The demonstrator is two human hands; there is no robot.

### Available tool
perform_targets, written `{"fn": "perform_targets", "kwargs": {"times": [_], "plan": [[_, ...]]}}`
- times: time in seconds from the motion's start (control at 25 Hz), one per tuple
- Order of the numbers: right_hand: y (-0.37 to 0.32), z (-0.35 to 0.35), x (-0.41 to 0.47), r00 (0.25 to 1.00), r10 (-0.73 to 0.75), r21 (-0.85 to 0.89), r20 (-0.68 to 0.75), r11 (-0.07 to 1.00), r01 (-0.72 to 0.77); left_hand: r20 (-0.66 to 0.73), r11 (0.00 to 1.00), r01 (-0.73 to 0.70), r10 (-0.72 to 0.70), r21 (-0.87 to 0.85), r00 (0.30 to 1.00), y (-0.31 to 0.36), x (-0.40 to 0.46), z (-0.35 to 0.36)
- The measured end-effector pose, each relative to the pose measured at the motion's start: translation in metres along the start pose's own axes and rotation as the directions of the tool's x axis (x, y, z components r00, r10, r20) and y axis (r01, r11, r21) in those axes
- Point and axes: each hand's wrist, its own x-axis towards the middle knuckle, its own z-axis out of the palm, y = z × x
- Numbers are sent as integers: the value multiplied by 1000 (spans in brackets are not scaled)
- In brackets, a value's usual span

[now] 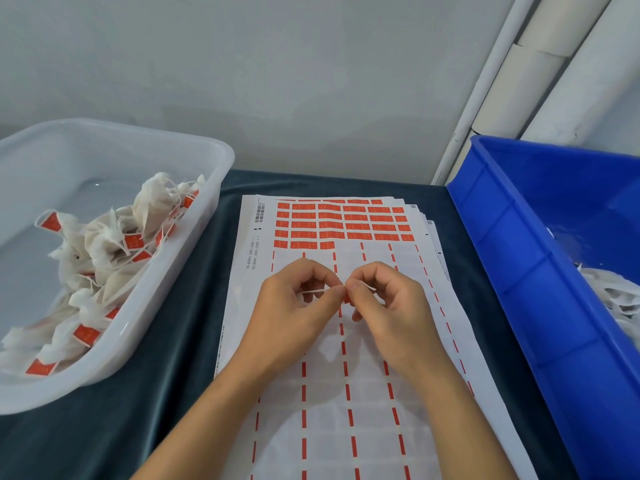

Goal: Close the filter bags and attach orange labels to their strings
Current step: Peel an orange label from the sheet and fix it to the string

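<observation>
My left hand and my right hand meet fingertip to fingertip above the label sheet. Between them they pinch a thin white string, which runs across both hands. A small orange label shows just under the fingertips, folded at the string. The filter bag on this string is hidden by my hands. Rows of unused orange labels fill the sheet's far end; the near part is peeled.
A clear plastic tub on the left holds several closed white bags with orange labels. A blue crate on the right holds white bags. A dark cloth covers the table; a wall stands behind.
</observation>
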Motion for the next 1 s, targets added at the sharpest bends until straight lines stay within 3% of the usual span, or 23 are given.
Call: {"fn": "perform_targets", "kwargs": {"times": [0.44, 0.72, 0.92, 1.0], "plan": [[0, 1, -2, 999, -40, -27, 14, 999, 40, 23, 996, -58, 57, 62, 998, -3, 1, -2], [2, 2, -1, 999, -12, -13, -42, 1000, 11, 3, 1000, 6, -6, 9, 1000, -5, 3, -3], [4, 3, 0, 998, -43, -38, -46, 998, 41, 13, 997, -31, 30, 73, 999, -3, 3, -4], [4, 3, 0, 998, -49, -48, -38, 998, 47, 6, 981, -33, 32, 190, 999, 0, 1, -5]]}}
